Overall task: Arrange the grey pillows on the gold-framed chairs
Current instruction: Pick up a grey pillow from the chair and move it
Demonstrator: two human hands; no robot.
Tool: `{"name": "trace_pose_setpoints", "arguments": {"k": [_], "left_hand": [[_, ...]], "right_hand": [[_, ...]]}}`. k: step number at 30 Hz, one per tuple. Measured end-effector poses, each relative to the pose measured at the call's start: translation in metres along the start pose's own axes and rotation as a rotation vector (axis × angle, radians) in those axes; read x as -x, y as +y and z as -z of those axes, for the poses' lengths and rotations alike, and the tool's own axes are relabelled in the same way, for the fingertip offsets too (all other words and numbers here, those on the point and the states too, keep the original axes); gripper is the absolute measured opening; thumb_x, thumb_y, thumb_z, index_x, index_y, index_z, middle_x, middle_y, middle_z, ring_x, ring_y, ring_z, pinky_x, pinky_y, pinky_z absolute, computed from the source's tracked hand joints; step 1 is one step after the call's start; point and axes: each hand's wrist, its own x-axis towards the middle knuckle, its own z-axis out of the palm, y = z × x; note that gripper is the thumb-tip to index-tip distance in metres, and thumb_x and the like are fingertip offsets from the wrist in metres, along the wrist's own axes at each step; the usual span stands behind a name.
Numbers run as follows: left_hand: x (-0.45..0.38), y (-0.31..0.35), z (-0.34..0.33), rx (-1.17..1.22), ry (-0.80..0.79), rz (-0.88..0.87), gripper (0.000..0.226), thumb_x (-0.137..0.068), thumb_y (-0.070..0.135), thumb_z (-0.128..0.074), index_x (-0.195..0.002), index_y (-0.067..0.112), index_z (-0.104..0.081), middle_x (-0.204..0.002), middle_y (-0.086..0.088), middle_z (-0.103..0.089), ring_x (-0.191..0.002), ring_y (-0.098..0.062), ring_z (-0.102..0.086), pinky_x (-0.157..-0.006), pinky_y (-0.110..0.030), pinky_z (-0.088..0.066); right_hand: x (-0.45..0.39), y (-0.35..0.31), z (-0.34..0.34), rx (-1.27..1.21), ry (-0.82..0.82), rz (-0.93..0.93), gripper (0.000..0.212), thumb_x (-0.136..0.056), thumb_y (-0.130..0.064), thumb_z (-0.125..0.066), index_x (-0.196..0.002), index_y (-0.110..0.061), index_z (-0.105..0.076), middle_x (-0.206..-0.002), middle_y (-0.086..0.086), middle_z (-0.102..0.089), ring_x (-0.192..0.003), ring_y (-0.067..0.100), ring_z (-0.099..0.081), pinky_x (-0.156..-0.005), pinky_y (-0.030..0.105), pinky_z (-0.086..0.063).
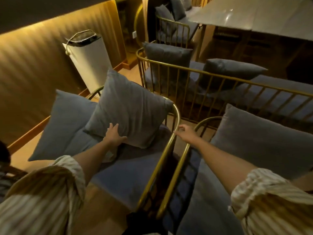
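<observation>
Two gold-framed chairs were seen side by side from above, their rails almost touching. On the left chair [162, 160], a grey pillow [128, 109] was stood on its lower edge, tilted, with its upper right corner against the curved gold rail. The left hand [115, 134] was pressed flat against the lower edge of this pillow, fingers spread and thumb underneath; whether the fabric was actually pinched could not be told. A second grey pillow [66, 122] was leaned behind it at the left side of the same seat, partly overlapped by the first.

The right hand [186, 133] was held open and released, empty, fingers loosely curled, just above the gap between the two chair rails and near the left chair's rail. On the right chair [176, 180], a large grey pillow [259, 143] was propped against the back. Striped sleeves [50, 192] were rolled above both forearms.

Further back, a gold-railed bench [220, 75] was seen with two more grey pillows [169, 55] on it, beside a counter [254, 12]. A white bin [88, 61] was stood against the ribbed wall.
</observation>
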Motion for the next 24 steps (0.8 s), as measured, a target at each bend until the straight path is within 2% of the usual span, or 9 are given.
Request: {"name": "trace_pose_setpoints", "arguments": {"k": [4, 6, 8, 11, 14, 18, 21, 24], "left_hand": [[-0.046, -0.043, 0.034, 0.013, -0.018, 0.009, 0.09, -0.089, 0.038, -0.069, -0.157, 0.008, -0.016, -0.166, -0.018, -0.004, -0.153, -0.034, -0.008, -0.121, -0.045, -0.019], [-0.074, -0.058, 0.048, 0.031, -0.033, 0.007, 0.089, -0.09, 0.039, -0.068, -0.156, 0.006, -0.019, -0.165, -0.017, -0.009, -0.153, -0.033, -0.008, -0.121, -0.044, -0.017], [-0.096, -0.067, 0.059, 0.04, -0.04, -0.014, 0.087, -0.09, 0.039, -0.068, -0.155, 0.005, -0.021, -0.164, -0.016, -0.017, -0.153, -0.032, -0.01, -0.122, -0.043, -0.018], [-0.133, -0.074, 0.075, 0.091, -0.051, -0.041, 0.091, -0.088, 0.039, -0.07, -0.156, 0.008, -0.018, -0.164, -0.014, -0.017, -0.152, -0.03, -0.014, -0.123, -0.045, -0.018], [-0.168, -0.077, 0.082, 0.212, -0.039, -0.087, 0.108, -0.078, 0.047, -0.077, -0.157, 0.018, -0.009, -0.164, -0.01, -0.016, -0.151, -0.03, -0.018, -0.122, -0.049, -0.021], [-0.207, -0.065, 0.073, 0.155, -0.018, -0.01, 0.128, -0.072, 0.059, -0.076, -0.157, 0.008, 0.004, -0.166, -0.014, -0.003, -0.153, -0.033, -0.006, -0.123, -0.052, -0.014], [-0.228, -0.049, 0.066, 0.189, 0.012, 0.114, 0.135, -0.068, 0.075, -0.068, -0.156, 0.01, 0.011, -0.167, -0.013, 0.003, -0.153, -0.035, 0.0, -0.123, -0.055, -0.008], [-0.264, -0.046, 0.063, 0.156, 0.017, 0.225, 0.137, -0.064, 0.089, -0.054, -0.157, 0.009, 0.006, -0.166, -0.015, -0.005, -0.152, -0.039, -0.005, -0.119, -0.061, 0.0]], "right_hand": [[-0.034, -0.039, -0.059, -0.175, -0.015, -0.081, 0.055, -0.094, -0.026, -0.067, -0.141, -0.004, -0.049, -0.136, 0.012, -0.057, -0.124, 0.029, -0.056, -0.101, 0.035, -0.046], [-0.054, -0.052, -0.081, -0.231, -0.01, -0.13, 0.055, -0.094, -0.028, -0.065, -0.142, -0.007, -0.048, -0.131, 0.01, -0.058, -0.116, 0.025, -0.057, -0.091, 0.033, -0.049], [-0.071, -0.06, -0.097, -0.319, 0.011, -0.208, 0.053, -0.095, -0.031, -0.063, -0.142, -0.012, -0.048, -0.134, 0.01, -0.058, -0.113, 0.024, -0.057, -0.088, 0.034, -0.047], [-0.096, -0.07, -0.116, -0.438, 0.039, -0.327, 0.053, -0.098, -0.03, -0.058, -0.146, -0.014, -0.043, -0.141, 0.012, -0.053, -0.124, 0.029, -0.054, -0.093, 0.041, -0.048], [-0.117, -0.072, -0.131, -0.47, 0.06, -0.39, 0.057, -0.099, -0.032, -0.057, -0.149, -0.014, -0.039, -0.146, 0.011, -0.051, -0.128, 0.031, -0.053, -0.099, 0.045, -0.05], [-0.147, -0.072, -0.14, -0.535, 0.044, -0.443, 0.07, -0.094, -0.05, -0.057, -0.152, -0.019, -0.033, -0.149, 0.008, -0.047, -0.132, 0.031, -0.049, -0.098, 0.044, -0.048], [-0.174, -0.066, -0.143, -0.594, 0.029, -0.464, 0.083, -0.087, -0.06, -0.062, -0.153, -0.024, -0.028, -0.153, 0.005, -0.044, -0.137, 0.032, -0.046, -0.107, 0.049, -0.043], [-0.202, -0.062, -0.144, -0.645, 0.023, -0.47, 0.117, -0.063, -0.064, -0.078, -0.157, -0.027, -0.019, -0.158, 0.003, -0.038, -0.141, 0.031, -0.042, -0.114, 0.052, -0.038]]}}
